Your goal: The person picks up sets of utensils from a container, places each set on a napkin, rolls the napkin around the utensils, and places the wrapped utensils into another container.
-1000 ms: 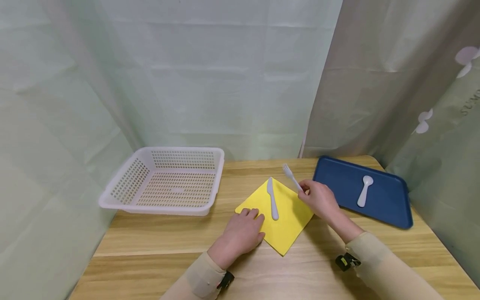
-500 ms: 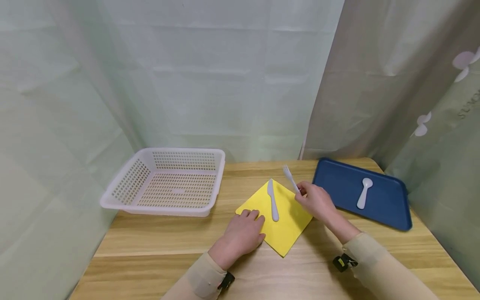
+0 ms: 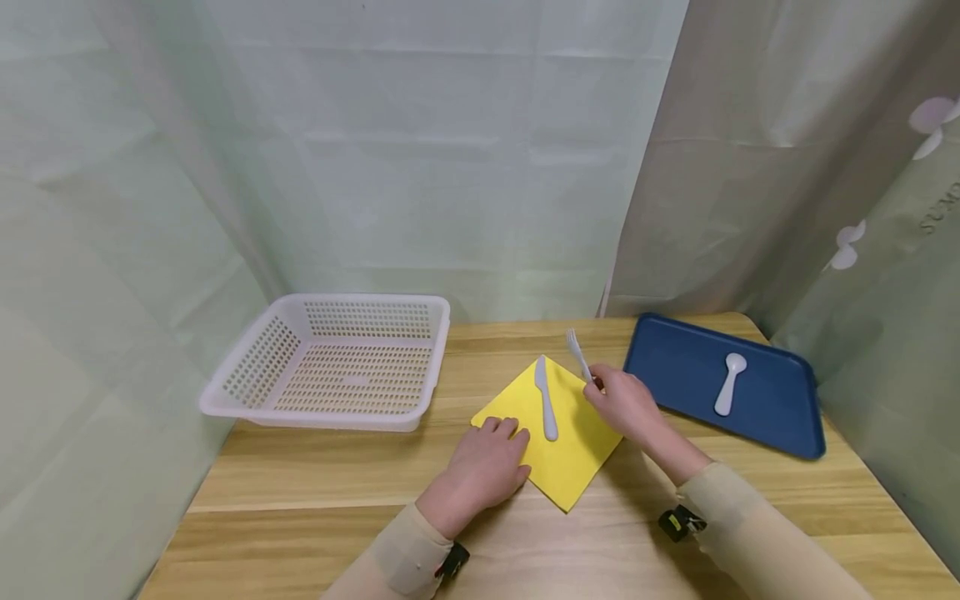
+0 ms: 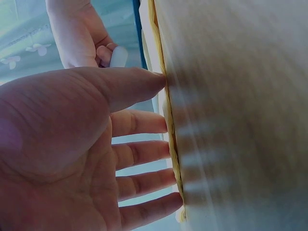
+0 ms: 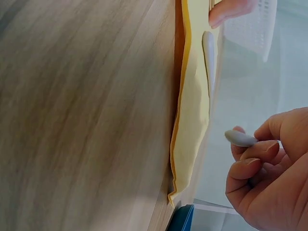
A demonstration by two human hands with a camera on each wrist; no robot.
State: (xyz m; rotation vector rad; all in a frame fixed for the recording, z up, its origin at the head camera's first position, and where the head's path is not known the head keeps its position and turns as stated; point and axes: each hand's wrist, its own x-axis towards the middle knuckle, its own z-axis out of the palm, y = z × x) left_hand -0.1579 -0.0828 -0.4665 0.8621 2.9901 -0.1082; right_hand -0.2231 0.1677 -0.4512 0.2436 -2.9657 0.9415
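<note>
Fork (image 3: 578,352) in hand (image 3: 624,404); curtain lettering (image 3: 939,210) unclear.

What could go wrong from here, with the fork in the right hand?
The fork, pinched in the right hand above the yellow napkin, might slip and drop askew. If lowered, it could nudge the knife, which lies unheld on the napkin. The left hand rests at the napkin's edge; shifting it might drag napkin and knife together.
</note>
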